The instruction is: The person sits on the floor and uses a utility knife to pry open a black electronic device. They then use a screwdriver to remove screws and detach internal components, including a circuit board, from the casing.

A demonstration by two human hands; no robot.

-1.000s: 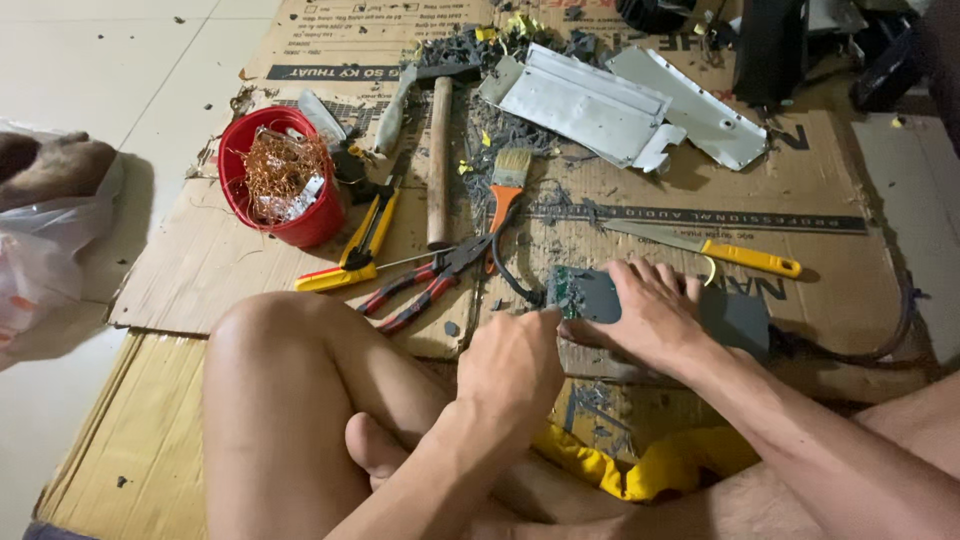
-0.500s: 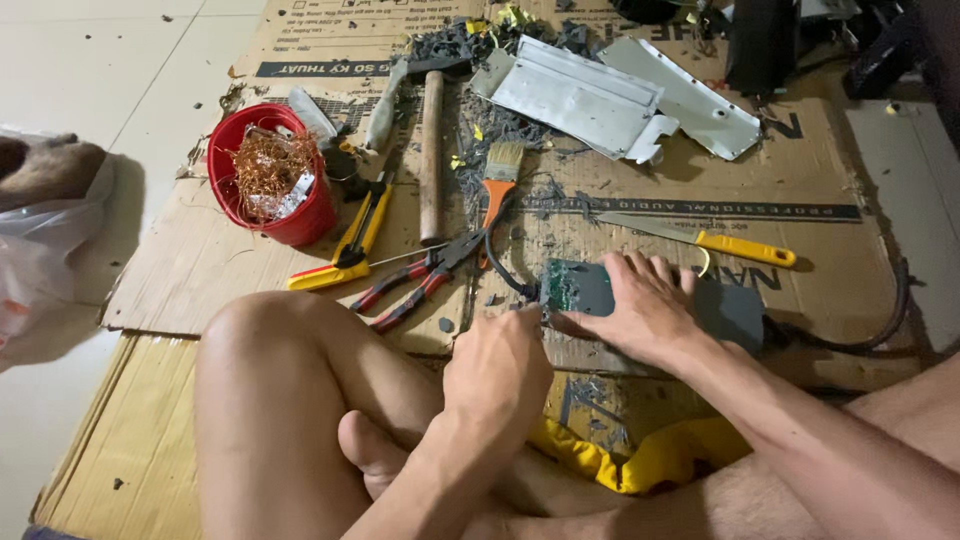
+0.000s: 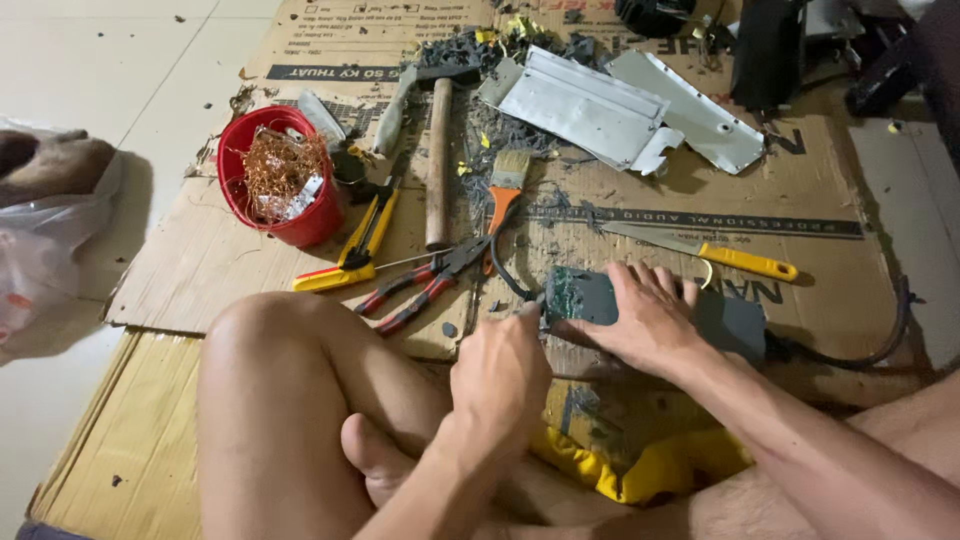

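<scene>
Low in the frame's centre, the left hand [image 3: 505, 375] is curled into a fist at the left end of the flat grey rectangular adapter box [image 3: 640, 310]; what it grips I cannot tell. The right hand [image 3: 645, 320] lies spread on top, pressing it onto the brown cardboard sheet [image 3: 200, 260]. Beyond lie red-handled pliers [image 3: 425, 285] and a red plastic bowl of copper wire [image 3: 280, 175], upper left

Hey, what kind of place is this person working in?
Probably a makeshift floor workspace in a home or small shop, used for taking apart electronics. Flattened cardboard covers a tiled floor, hand tools such as a hammer and pliers lie about, and a red tub holds copper wire.
</scene>
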